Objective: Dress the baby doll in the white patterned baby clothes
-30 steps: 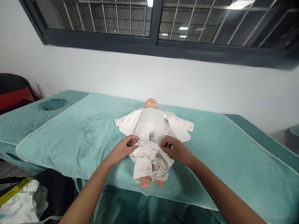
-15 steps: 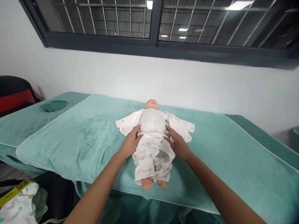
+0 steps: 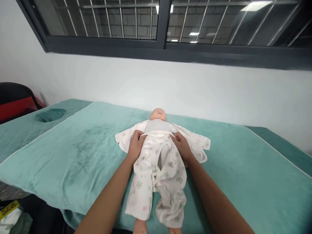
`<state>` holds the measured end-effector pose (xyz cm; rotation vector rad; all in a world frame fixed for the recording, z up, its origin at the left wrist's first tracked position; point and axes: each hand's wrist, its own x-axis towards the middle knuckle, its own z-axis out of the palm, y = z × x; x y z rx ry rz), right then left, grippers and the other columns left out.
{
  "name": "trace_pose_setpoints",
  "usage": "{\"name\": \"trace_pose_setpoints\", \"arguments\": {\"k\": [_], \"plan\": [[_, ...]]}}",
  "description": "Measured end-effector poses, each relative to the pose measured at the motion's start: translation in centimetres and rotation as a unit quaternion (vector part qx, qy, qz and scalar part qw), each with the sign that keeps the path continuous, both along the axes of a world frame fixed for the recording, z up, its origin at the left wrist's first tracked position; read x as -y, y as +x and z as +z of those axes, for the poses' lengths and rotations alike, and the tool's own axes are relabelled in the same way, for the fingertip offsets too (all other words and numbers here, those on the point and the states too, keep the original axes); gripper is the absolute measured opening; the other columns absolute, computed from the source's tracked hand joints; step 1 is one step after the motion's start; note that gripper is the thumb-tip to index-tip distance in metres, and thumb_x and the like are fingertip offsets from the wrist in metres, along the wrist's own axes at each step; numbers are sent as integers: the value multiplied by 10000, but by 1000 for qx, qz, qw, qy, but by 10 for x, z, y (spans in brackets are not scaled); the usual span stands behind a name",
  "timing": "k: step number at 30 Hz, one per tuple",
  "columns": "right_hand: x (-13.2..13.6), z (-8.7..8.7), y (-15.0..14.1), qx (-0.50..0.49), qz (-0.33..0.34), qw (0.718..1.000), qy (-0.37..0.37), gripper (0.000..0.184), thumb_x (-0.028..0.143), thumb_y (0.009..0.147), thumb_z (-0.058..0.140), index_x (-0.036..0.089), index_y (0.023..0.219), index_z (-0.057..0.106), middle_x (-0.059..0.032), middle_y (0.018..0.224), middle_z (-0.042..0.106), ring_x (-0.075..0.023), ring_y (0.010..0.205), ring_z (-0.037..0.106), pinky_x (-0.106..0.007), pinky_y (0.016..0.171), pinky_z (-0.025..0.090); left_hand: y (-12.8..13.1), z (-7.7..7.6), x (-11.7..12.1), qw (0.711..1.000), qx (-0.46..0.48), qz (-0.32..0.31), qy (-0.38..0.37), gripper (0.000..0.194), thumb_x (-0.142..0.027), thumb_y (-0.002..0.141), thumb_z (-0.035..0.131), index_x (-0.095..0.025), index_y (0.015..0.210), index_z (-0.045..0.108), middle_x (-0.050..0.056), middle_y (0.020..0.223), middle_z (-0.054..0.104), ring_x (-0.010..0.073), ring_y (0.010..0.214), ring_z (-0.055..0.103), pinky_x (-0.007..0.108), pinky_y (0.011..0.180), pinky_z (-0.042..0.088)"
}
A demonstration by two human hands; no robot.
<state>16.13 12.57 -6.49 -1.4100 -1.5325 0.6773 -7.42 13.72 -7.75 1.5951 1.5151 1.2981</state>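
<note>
Where the waistband (image 3: 158,132) crosses the doll's grey belly, two hands attend: left hand (image 3: 136,145), grip pinching the band at one side; right hand (image 3: 182,146), grip pinching it at the opposite side. Trousers (image 3: 142,177), white, animal print, on the doll's legs, split open at the crotch, one leg rumpled; feet showing below the hems. Doll (image 3: 158,114), lying face up, head toward the wall (image 3: 109,81). Jacket (image 3: 198,141), white, spread open beneath the torso. Blanket (image 3: 68,156), teal, under all, covering a table (image 3: 21,130).
</note>
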Motion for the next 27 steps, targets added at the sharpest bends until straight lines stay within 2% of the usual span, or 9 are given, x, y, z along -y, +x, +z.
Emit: {"name": "trace_pose_setpoints", "arguments": {"k": [4,6,8,10,13,17,20,23,27], "plan": [[2,-11,2,5,13,1000,-5,419,574,869,519,210,680,434,35,634,419,-141,629,407,-271,592,336,1,-8,2,999,46,-2,-18,218,-398,828,553,-205,930,567,10,883,615,169,817,553,304,803,445],[4,-8,2,37,0,998,43,362,539,883,524,214,726,491,3,725,514,-169,706,485,-297,658,398,1,-8,1,998,57,-6,-19,239,-384,829,556,-205,984,587,28,948,636,181,882,575,320,855,454],[4,-3,2,69,13,990,119,271,468,906,522,220,800,539,-64,986,605,-219,943,556,-352,835,440,1,-6,-1,997,67,-27,14,229,-342,840,542,-208,1019,590,51,1071,634,191,1013,580,325,925,447],[2,1,2,94,54,980,167,210,406,935,491,224,853,557,-97,1300,547,-252,1214,489,-406,1011,382,1,0,-4,993,67,-84,52,233,-273,848,512,-219,1062,585,64,1268,574,192,1201,518,320,1015,406],[-5,6,5,127,127,974,137,234,397,968,426,230,927,585,-57,1485,432,-248,1339,417,-414,1076,344,0,13,-7,985,25,-163,44,314,-203,833,501,-248,1138,560,38,1426,476,186,1313,440,320,1083,342],[-18,19,8,228,142,959,93,335,434,977,386,258,1188,576,-50,1351,579,-256,1233,521,-398,989,393,-1,29,-11,982,-59,-176,29,168,-305,871,501,-233,1009,564,38,1269,593,214,1161,550,328,978,397],[-30,34,2,335,111,931,90,333,425,981,340,240,1034,612,-66,964,703,-256,886,621,-350,744,408,1,33,-21,985,-127,-118,21,200,-388,918,417,-235,980,531,29,975,656,222,913,603,327,817,418],[-46,45,-7,380,73,918,82,314,421,965,343,222,886,572,-34,625,584,-198,561,495,-302,583,291,5,32,-39,988,-144,-50,10,195,-377,929,372,-237,984,497,3,765,585,215,750,570,305,698,385],[-64,38,-13,288,28,955,69,218,407,914,439,232,817,523,1,595,515,-175,556,446,-281,577,273,10,24,-53,996,-85,-9,-17,114,-297,881,453,-234,957,510,-6,777,596,192,755,570,291,702,388]]}}
